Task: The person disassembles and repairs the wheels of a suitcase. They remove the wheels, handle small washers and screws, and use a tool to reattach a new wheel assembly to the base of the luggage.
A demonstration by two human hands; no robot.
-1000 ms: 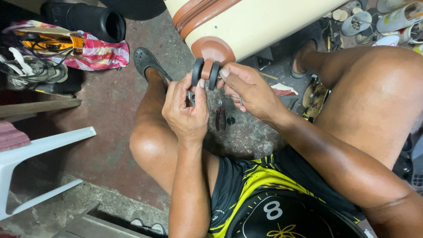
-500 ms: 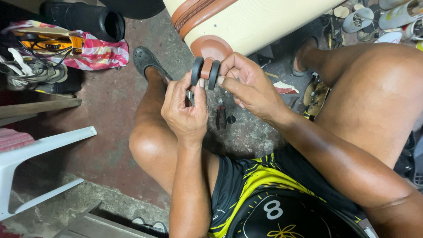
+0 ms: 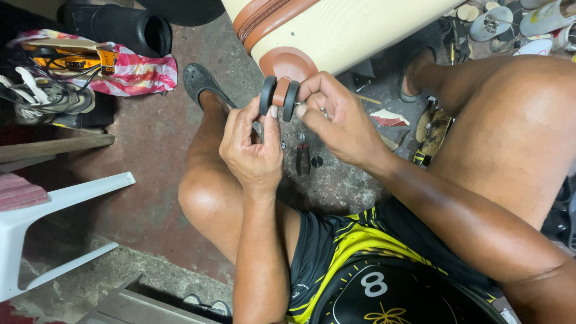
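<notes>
Hands on a twin black caster wheel (image 3: 279, 96) at the cream suitcase (image 3: 336, 30) corner.
Left hand (image 3: 252, 147) pinches it from below; right hand (image 3: 336, 117) grips its right side, above pliers (image 3: 303, 157) on the floor.

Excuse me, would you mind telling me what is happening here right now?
A seated person holds a double black caster wheel with a brown hub at the corner of a cream hard-shell suitcase with brown trim. The left hand and right hand both pinch it. Dark-handled pliers lie on the concrete floor below.
</notes>
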